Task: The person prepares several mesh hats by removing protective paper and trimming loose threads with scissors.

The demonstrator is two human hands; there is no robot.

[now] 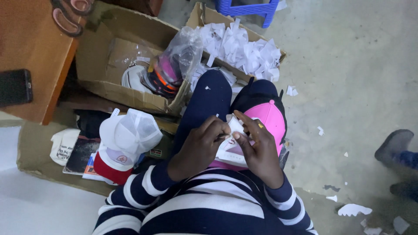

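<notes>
— Where is the pink cap (270,119)?
— On the person's lap. The left hand (201,141) and right hand (257,150) meet over it, each grip pinching a white paper piece (235,125).
— Nearby?
— A cardboard box (204,17) of paper scraps.

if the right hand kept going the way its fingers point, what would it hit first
The right hand points up-left at the white paper piece it pinches with the left hand; beyond that, probably the left hand's fingers, though depth is unclear.

Both hands, left hand (201,141) and right hand (257,146), pinch white paper (235,125) over a pink cap (271,119).
</notes>
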